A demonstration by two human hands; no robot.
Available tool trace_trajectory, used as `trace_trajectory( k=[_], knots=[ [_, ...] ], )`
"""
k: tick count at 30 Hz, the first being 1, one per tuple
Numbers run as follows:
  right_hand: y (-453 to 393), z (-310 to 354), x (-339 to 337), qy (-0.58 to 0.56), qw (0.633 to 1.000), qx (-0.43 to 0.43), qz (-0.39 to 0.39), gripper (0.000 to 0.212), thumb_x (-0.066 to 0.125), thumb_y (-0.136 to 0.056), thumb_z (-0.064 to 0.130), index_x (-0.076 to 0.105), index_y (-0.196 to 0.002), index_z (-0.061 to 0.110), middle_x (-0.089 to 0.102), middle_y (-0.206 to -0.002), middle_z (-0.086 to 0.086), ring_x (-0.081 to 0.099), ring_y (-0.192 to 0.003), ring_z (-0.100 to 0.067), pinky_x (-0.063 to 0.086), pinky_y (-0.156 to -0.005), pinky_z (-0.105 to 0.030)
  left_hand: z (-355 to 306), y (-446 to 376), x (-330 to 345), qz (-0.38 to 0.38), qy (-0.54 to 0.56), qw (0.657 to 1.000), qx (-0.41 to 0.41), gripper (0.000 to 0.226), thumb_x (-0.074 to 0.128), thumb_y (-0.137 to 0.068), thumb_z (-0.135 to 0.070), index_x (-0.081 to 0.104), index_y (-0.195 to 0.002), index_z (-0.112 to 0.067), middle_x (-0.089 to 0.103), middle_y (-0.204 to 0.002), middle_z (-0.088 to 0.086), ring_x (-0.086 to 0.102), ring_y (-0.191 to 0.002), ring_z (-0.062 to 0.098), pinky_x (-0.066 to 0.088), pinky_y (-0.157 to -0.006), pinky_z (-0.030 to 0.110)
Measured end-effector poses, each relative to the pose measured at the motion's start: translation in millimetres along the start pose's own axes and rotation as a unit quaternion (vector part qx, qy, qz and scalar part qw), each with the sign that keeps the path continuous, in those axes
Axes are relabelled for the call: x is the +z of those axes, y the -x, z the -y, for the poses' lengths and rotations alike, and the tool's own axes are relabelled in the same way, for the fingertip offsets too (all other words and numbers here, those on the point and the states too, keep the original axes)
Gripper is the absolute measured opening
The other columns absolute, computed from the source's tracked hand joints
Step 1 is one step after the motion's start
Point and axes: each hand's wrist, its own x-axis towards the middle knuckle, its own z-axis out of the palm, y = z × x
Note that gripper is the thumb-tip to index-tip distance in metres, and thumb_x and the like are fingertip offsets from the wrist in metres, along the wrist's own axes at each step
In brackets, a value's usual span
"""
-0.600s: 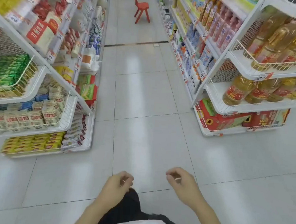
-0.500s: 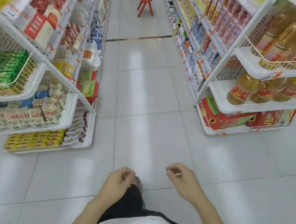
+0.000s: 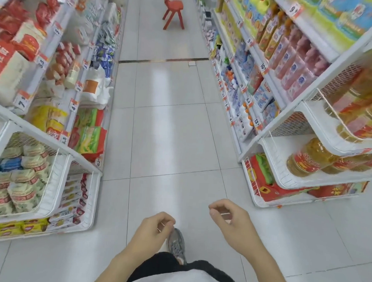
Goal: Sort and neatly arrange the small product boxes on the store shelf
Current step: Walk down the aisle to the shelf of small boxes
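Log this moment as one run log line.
stage: walking aisle | left hand: empty, loosely curled | right hand: empty, loosely curled | boxes: untouched

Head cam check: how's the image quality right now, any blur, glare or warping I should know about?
Head view: motion blur smears the oil bottles at right and the packets at upper left; bright ceiling-light streaks glare on the floor tiles; wide-angle warping bows the shelf edges outward; both hands and the red stool stay fairly sharp.
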Motion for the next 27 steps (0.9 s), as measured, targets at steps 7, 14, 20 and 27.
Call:
trace_trajectory(
  k=[7, 14, 20, 27],
  knots=[
    [-117.3, 35.6, -43.5, 0.004, 0.999, 0.028, -0.022, 0.01, 0.064, -0.094, 0.024, 0.069, -0.094, 0.033, 0.069, -0.097, 0.026, 0.064, -0.093, 0.002, 0.049, -0.082, -0.012, -77.9, -142.0, -58.3, 0.003, -0.004, 1.0, 0.009, 0.014, 0.055, -0.095, -0.024, 0.066, -0.091, -0.029, 0.072, -0.086, -0.007, 0.066, -0.074, 0.008, 0.052, -0.07, 0.019],
    [-287.2, 46.4, -97.0, 0.004, 0.999, 0.048, -0.001, 0.008, 0.066, -0.093, 0.023, 0.07, -0.095, 0.03, 0.07, -0.096, 0.023, 0.064, -0.092, 0.005, 0.048, -0.08, -0.012, -148.3, -317.3, -87.6, 0.022, -0.043, 0.999, 0.015, 0.014, 0.054, -0.095, -0.026, 0.065, -0.09, -0.032, 0.071, -0.083, -0.012, 0.065, -0.073, 0.006, 0.053, -0.072, 0.024],
    [-465.8, 98.0, -153.0, 0.001, 0.999, 0.031, 0.04, 0.01, 0.065, -0.094, 0.025, 0.07, -0.093, 0.033, 0.071, -0.097, 0.023, 0.064, -0.094, 0.003, 0.047, -0.08, -0.01, -226.1, -447.6, -126.4, -0.01, -0.025, 1.0, -0.014, 0.015, 0.054, -0.096, -0.024, 0.066, -0.089, -0.031, 0.07, -0.082, -0.016, 0.064, -0.071, 0.007, 0.052, -0.07, 0.019],
    [-660.4, 176.1, -187.1, 0.031, 0.997, 0.01, 0.075, 0.008, 0.065, -0.093, 0.023, 0.071, -0.093, 0.029, 0.072, -0.094, 0.016, 0.064, -0.09, 0.003, 0.048, -0.08, -0.012, -280.8, -582.2, -194.4, -0.05, -0.007, 0.998, -0.047, 0.016, 0.055, -0.095, -0.023, 0.067, -0.087, -0.03, 0.072, -0.079, -0.018, 0.066, -0.071, 0.007, 0.054, -0.073, 0.024]
  ],
)
